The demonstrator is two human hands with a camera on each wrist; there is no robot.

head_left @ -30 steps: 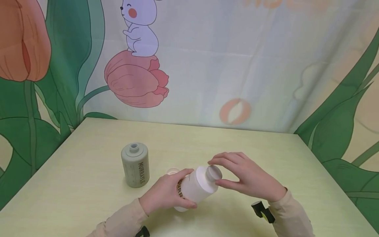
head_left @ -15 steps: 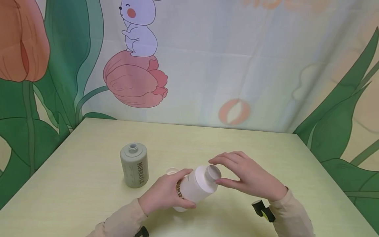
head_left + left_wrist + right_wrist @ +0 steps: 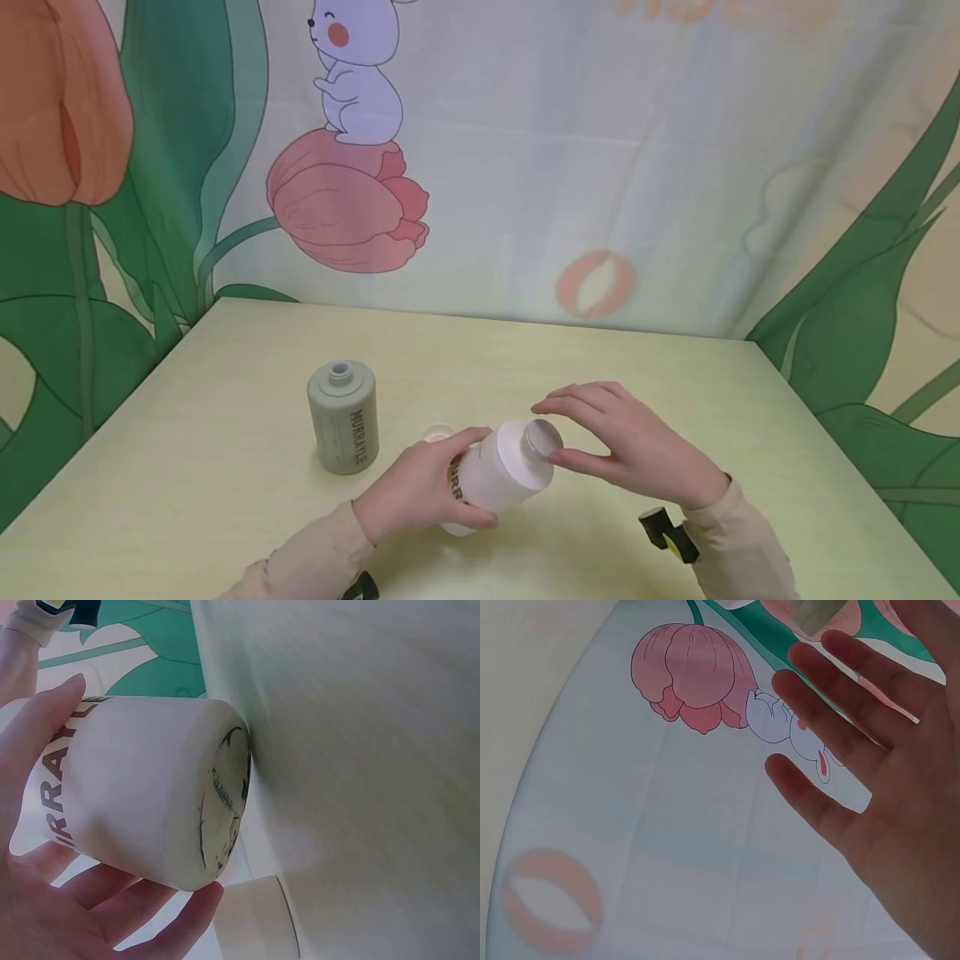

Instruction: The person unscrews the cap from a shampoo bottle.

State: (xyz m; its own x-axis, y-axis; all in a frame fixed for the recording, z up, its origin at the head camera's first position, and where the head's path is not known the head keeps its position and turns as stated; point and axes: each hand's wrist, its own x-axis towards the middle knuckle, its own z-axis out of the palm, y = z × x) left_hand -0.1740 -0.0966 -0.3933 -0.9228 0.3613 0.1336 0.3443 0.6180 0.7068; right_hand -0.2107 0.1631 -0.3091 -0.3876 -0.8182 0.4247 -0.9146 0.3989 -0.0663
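My left hand (image 3: 420, 487) grips the body of a white bottle (image 3: 498, 471) with brown lettering, fingers and thumb wrapped round it. The bottle is tilted, its round top pointing up and right. In the left wrist view its scuffed base (image 3: 225, 806) faces the table. My right hand (image 3: 626, 437) hovers at the bottle's top, fingers stretched and thumb apart. The thumb tip is at the edge of the top; whether it touches, I cannot tell. In the right wrist view, the right hand's fingers (image 3: 832, 724) are spread and hold nothing.
A grey-green bottle (image 3: 345, 421) lettered MURRAYLE stands upright to the left, its narrow neck uncapped. Behind my left hand a small pale round thing (image 3: 437, 432), mostly hidden, sits on the table (image 3: 225, 467). A printed curtain (image 3: 487, 167) hangs behind the table.
Hardly anything differs. My right hand's fingertips have drawn very slightly away from the white bottle's top; the left hand keeps its grip.
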